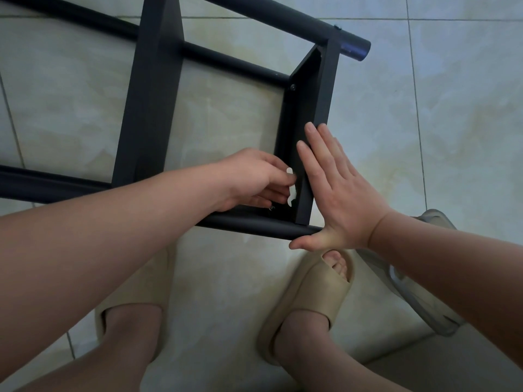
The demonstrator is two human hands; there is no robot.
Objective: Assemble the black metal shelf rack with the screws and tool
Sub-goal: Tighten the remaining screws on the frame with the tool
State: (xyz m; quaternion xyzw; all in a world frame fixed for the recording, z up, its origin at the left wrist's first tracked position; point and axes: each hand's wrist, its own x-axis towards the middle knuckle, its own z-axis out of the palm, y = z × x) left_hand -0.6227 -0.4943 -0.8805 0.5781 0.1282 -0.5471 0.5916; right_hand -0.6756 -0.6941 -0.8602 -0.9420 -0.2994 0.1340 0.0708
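Rack (152, 89) lies on floor (452, 108), centre frame. Left hand (254, 176) grip pinches white tool (291, 188) at lower-corner screw (272, 207). Right hand (339, 193) spread flat, bracing end panel (308, 108). Risk: if panel shifts, screw may cross-thread.

Pale marbled floor tiles (467, 114) with thin grey grout lines

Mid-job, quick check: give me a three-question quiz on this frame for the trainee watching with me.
1. True or false: the right hand lies flat, fingers straight, against the black end panel.
2. Which hand pinches the white tool? A) left hand B) right hand C) neither
3. Fill in: the floor is covered in pale ____.

Key: 1 true; 2 A; 3 tiles.
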